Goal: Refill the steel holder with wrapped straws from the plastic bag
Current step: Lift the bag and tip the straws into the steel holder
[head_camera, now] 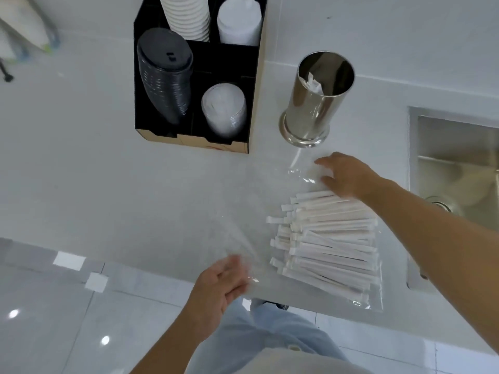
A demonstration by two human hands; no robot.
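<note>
A shiny steel holder [316,98] stands upright on the white counter, with one or two wrapped straws [314,82] leaning inside. In front of it lies a clear plastic bag [270,211] holding a flat pile of several white wrapped straws [329,238]. My right hand [343,175] rests with spread fingers on the bag's far edge, just above the pile. At the counter's front edge my left hand [224,282] touches the bag's near left corner, fingers loosely curled; whether it pinches the plastic is unclear.
A black organiser [253,103] to the left of the holder carries stacks of black lids, clear lids and paper cups. A steel sink [453,168] is sunk into the counter on the right. The tiled floor and my jeans show below the counter edge.
</note>
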